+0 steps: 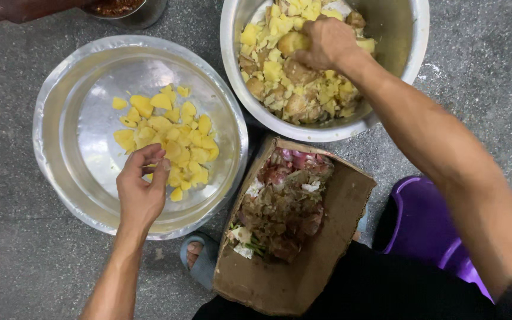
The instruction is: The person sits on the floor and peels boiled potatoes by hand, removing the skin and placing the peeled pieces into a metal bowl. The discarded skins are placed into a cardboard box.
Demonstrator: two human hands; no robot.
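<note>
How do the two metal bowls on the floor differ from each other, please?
The wide shallow bowl holds a thin layer of clean yellow potato pieces, with the left hand over it. The deep bowl is piled with mixed chunks and unpeeled potatoes, where the right hand grasps one. Both are shiny metal.

Floor-level cooking area, speckled grey stone floor, steel basin of peeled potato pieces under the left fingers, cardboard box of peelings beside.

Tray left, bowl right, box between, nearer w/ peelings in it.
</note>
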